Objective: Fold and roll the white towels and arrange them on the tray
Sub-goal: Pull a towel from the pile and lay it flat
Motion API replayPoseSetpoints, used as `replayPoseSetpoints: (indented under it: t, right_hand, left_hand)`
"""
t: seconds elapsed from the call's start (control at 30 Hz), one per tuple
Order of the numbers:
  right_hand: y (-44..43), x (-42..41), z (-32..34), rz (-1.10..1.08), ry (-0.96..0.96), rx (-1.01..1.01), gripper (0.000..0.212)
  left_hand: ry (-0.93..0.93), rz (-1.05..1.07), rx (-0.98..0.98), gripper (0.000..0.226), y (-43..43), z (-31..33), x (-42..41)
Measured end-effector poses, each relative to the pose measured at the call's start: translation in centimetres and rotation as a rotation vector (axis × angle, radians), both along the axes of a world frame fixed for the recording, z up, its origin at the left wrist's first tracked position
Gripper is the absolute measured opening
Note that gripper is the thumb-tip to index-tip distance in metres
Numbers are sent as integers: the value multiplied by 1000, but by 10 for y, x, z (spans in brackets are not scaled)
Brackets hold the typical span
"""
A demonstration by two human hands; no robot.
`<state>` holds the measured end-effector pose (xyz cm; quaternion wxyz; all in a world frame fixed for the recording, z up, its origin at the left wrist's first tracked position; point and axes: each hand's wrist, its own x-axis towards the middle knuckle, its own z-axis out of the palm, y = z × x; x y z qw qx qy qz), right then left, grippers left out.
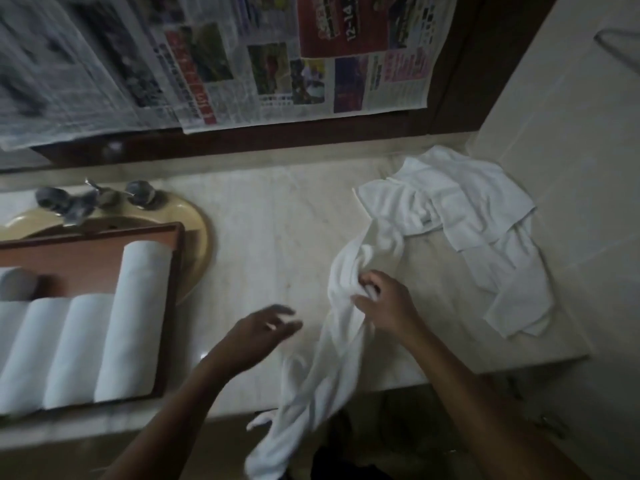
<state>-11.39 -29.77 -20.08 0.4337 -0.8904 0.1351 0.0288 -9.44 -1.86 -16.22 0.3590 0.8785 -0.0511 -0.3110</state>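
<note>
My right hand (384, 303) grips a bunched white towel (322, 368) that trails from the counter over its front edge. My left hand (266, 327) hovers just left of that towel, fingers loosely spread, holding nothing. A heap of loose white towels (478, 216) lies at the back right of the counter. At the left, a brown wooden tray (173, 265) holds several rolled white towels (135, 320) side by side, and a further roll (14, 282) lies behind them.
The tray sits over a beige sink (197, 230) with a metal tap (86, 199). Newspaper sheets (242, 64) cover the mirror behind. A tiled wall (571, 150) bounds the marble counter (270, 237) on the right.
</note>
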Motion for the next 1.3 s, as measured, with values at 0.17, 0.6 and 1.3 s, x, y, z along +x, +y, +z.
replayPoseSetpoints:
  t: [0.17, 0.6, 1.3]
  right_hand:
    - [72, -60, 48, 304, -27, 172, 21]
    - [98, -158, 118, 147, 76, 51, 93]
    - [83, -137, 167, 698, 52, -6, 19]
  left_hand:
    - [269, 396, -497, 82, -16, 14, 11]
    - [2, 9, -667, 25, 43, 102, -95]
    - [-515, 9, -415, 17, 106, 143, -121]
